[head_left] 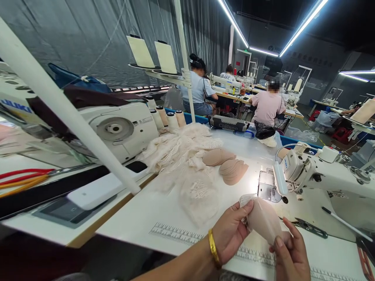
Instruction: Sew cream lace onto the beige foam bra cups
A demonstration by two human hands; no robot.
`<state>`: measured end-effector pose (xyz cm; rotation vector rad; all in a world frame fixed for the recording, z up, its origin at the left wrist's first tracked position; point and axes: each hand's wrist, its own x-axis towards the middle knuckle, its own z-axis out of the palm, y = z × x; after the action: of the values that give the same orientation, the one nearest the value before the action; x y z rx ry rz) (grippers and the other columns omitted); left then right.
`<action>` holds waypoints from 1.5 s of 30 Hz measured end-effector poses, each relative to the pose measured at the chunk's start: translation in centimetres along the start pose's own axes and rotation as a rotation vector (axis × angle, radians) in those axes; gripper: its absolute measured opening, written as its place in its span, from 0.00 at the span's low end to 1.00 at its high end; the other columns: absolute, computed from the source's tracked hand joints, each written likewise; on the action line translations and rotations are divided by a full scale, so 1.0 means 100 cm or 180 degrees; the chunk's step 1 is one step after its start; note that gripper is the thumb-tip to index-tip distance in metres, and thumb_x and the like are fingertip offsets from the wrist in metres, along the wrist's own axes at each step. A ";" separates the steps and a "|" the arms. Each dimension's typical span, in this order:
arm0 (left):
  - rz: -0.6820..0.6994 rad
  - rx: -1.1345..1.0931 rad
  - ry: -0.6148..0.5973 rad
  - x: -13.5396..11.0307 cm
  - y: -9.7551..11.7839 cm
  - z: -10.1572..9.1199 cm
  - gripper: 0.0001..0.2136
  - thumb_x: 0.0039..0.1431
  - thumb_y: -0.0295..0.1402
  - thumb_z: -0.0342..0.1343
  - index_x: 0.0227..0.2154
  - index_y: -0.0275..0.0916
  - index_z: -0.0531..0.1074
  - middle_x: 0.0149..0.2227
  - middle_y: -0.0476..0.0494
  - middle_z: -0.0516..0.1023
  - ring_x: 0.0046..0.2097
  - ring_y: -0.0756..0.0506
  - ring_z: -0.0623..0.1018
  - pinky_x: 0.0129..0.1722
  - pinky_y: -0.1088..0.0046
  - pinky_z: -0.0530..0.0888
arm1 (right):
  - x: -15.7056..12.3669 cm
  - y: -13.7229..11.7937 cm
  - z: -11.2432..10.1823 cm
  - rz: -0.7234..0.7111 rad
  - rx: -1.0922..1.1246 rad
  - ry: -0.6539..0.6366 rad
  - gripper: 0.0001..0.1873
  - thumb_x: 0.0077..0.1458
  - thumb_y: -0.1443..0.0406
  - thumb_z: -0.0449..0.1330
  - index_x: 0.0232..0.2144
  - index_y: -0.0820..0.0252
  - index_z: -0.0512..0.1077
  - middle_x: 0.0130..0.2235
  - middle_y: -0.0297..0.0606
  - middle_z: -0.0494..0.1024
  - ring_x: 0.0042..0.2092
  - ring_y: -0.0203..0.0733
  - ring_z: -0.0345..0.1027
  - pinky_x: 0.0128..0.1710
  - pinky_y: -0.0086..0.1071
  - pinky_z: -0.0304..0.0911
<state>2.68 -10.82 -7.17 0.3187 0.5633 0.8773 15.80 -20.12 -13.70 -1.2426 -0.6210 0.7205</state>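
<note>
Between my two hands, just in front of the sewing machine, is a beige bra cup with white lace along its left edge. My left hand, with a gold bracelet at the wrist, pinches the cup's lace side between thumb and fingers. The lower right tip of the cup is pinched in my right hand. Beyond them, stacked beige cup pieces lie on the white table. A heap of cream lace fabric spreads to their left, with one lace piece lying nearer me.
A sewing machine with a lit needle plate stands at the right. Thread snips and a white stick-like tool lie before it. Another machine and a slanting white pole are at the left. Co-workers sit farther back.
</note>
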 end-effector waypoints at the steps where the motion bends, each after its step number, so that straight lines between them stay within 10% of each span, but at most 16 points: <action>1: -0.0023 0.0009 -0.0030 0.000 0.000 0.000 0.15 0.50 0.33 0.74 0.38 0.32 0.79 0.37 0.41 0.83 0.38 0.45 0.81 0.41 0.71 0.79 | 0.000 0.000 0.000 0.0008 -0.0016 0.0010 0.31 0.55 0.48 0.68 0.57 0.50 0.70 0.28 0.27 0.69 0.29 0.38 0.66 0.33 0.32 0.63; 13: -0.0077 0.0433 -0.0460 0.004 0.001 0.009 0.22 0.44 0.41 0.77 0.37 0.29 0.81 0.35 0.36 0.82 0.37 0.44 0.80 0.42 0.70 0.77 | -0.001 -0.002 0.001 -0.0135 -0.0157 -0.0046 0.32 0.56 0.47 0.67 0.58 0.49 0.67 0.28 0.25 0.69 0.29 0.36 0.66 0.35 0.30 0.63; 19: -0.0048 0.0905 -0.0821 0.003 0.020 0.009 0.19 0.48 0.43 0.74 0.36 0.33 0.80 0.33 0.41 0.80 0.37 0.45 0.79 0.43 0.71 0.75 | 0.010 -0.009 -0.018 -0.0269 -0.0577 -0.0737 0.36 0.59 0.50 0.66 0.65 0.51 0.61 0.28 0.28 0.74 0.30 0.38 0.69 0.34 0.31 0.67; 22: -0.0014 0.2260 -0.2037 -0.001 0.046 0.015 0.15 0.53 0.43 0.69 0.35 0.36 0.80 0.34 0.44 0.80 0.38 0.43 0.79 0.44 0.67 0.75 | 0.040 -0.031 -0.029 -0.1196 -0.1140 -0.1566 0.30 0.65 0.55 0.62 0.65 0.50 0.61 0.36 0.36 0.81 0.37 0.44 0.76 0.37 0.34 0.71; 25: 0.0897 0.4456 -0.3555 0.010 0.065 0.022 0.02 0.57 0.30 0.63 0.30 0.39 0.79 0.39 0.45 0.81 0.42 0.42 0.78 0.53 0.60 0.70 | 0.085 -0.055 -0.027 -0.3045 -0.2143 -0.2635 0.11 0.69 0.66 0.55 0.48 0.51 0.75 0.41 0.39 0.82 0.42 0.45 0.75 0.40 0.36 0.71; 29: 0.1888 0.6277 -0.4159 0.050 0.064 0.023 0.12 0.47 0.15 0.58 0.27 0.40 0.78 0.44 0.46 0.81 0.45 0.42 0.78 0.59 0.53 0.62 | 0.133 -0.059 -0.013 -0.4568 -0.3370 -0.2717 0.13 0.68 0.75 0.53 0.38 0.56 0.75 0.41 0.37 0.83 0.42 0.41 0.72 0.40 0.34 0.65; 45: 0.1951 0.6701 -0.3741 0.082 0.055 0.018 0.11 0.49 0.21 0.64 0.31 0.46 0.81 0.43 0.51 0.81 0.42 0.45 0.78 0.60 0.56 0.60 | 0.143 -0.049 -0.028 -0.3083 -0.3847 -0.2581 0.19 0.60 0.78 0.49 0.40 0.55 0.75 0.41 0.36 0.81 0.44 0.43 0.69 0.36 0.31 0.59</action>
<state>4.44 -1.06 -5.80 2.7846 0.0072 0.1445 27.71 -11.56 -9.07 -1.4028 -2.3574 -0.1183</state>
